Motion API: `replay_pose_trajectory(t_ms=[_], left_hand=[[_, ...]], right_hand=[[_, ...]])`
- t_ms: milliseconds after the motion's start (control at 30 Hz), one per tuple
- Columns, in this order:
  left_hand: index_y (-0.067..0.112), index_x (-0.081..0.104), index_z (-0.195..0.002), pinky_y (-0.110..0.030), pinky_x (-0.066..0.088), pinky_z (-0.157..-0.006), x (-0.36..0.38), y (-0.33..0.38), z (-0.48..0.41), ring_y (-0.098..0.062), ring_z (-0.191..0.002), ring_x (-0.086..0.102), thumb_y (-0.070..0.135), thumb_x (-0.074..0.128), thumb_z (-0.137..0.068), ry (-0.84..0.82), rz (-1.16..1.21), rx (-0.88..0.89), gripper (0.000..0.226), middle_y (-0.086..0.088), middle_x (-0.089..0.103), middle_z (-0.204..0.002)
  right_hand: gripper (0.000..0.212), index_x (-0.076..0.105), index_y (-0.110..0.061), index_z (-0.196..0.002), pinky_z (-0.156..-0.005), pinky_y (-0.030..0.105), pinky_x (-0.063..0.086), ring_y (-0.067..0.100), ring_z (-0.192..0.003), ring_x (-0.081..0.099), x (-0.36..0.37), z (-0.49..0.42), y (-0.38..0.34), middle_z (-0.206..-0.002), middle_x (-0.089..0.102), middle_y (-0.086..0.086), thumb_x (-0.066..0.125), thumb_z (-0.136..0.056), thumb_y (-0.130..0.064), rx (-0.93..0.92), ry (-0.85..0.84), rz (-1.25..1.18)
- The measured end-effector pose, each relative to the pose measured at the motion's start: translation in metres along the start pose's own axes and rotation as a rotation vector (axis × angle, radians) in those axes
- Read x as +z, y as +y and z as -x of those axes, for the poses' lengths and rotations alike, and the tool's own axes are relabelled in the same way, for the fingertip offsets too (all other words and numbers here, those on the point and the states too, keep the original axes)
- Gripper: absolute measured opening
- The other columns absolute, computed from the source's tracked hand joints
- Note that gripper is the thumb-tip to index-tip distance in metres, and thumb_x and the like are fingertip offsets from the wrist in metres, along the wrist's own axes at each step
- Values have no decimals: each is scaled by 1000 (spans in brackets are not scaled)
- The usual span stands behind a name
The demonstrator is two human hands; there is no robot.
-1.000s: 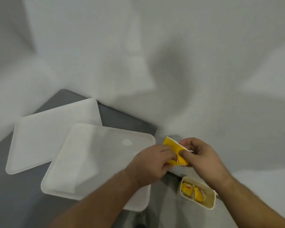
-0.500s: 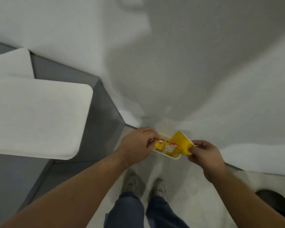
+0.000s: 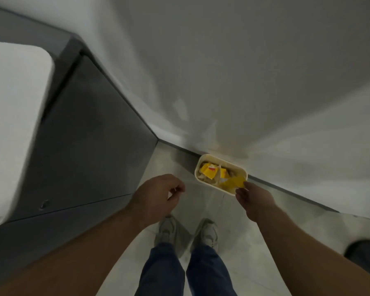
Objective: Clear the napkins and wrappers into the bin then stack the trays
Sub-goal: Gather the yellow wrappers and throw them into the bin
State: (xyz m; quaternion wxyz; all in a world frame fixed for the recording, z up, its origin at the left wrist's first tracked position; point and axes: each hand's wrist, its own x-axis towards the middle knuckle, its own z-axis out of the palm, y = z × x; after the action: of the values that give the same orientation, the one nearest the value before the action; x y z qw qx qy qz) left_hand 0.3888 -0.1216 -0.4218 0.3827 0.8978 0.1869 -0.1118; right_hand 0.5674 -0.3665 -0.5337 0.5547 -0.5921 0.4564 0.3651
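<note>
Right hand (image 3: 254,197) pinched a wrapper (image 3: 233,183) at the bin (image 3: 196,170) rim, left hand (image 3: 158,193) loosely curled; dropped there, it might miss.

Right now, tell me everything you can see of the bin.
The bin is a small cream tub, oblong with rounded corners, open-topped, plastic by its look. It stands upright on the pale floor against the foot of the wall. Inside lie yellow wrappers with red marks and pale crumpled paper. The right hand holds another wrapper over its near right rim.
</note>
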Motion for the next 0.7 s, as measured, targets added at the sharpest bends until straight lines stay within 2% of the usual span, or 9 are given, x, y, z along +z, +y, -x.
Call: replay_pose_trajectory(t_ms=[100,233,367,500,633,700], left_hand=[[33,72,-104,-25,58,-81,12,-17,-8,0,-89,63,20,67,-92,10,0,-7,18,18,68,-100],[29,73,-105,-27,58,-83,24,-24,-11,-1,-88,63,18,68,-92,8,-3,-23,17,15,68,-100],[26,74,-103,-27,58,-82,29,-18,-10,-4,-85,63,17,68,-92,18,-21,-50,16,13,68,-98],[24,74,-104,-31,59,-82,21,-6,3,-7,-85,64,16,69,-92,42,-12,-77,15,10,69,-98],[21,75,-99,-40,59,-76,-6,19,30,-12,-81,64,13,69,-89,137,4,-70,14,6,69,-94],[22,74,-98,-42,59,-75,-21,33,42,-12,-81,65,16,67,-89,166,28,-113,13,7,68,-94]], right_hand=[[20,65,-5,-106,-61,33,61,26,-87,73,13,-23,4,-97,71,17,73,-93,-19,-2,-23,22],[9,66,-1,-98,-52,28,59,22,-72,70,12,-36,9,-86,69,16,70,-92,-6,-37,13,87],[3,69,-3,-89,-63,32,59,23,-73,69,1,-30,10,-87,69,18,71,-87,-2,-117,16,203],[5,70,-5,-91,-65,31,58,27,-79,70,-2,3,3,-91,70,19,72,-87,-4,-225,-3,324],[2,72,-7,-88,-54,28,56,25,-66,67,11,73,-12,-78,71,15,71,-87,-7,-423,-83,458],[1,74,-13,-85,-56,29,55,21,-63,69,21,112,-19,-76,73,10,73,-85,-13,-523,-136,546]])
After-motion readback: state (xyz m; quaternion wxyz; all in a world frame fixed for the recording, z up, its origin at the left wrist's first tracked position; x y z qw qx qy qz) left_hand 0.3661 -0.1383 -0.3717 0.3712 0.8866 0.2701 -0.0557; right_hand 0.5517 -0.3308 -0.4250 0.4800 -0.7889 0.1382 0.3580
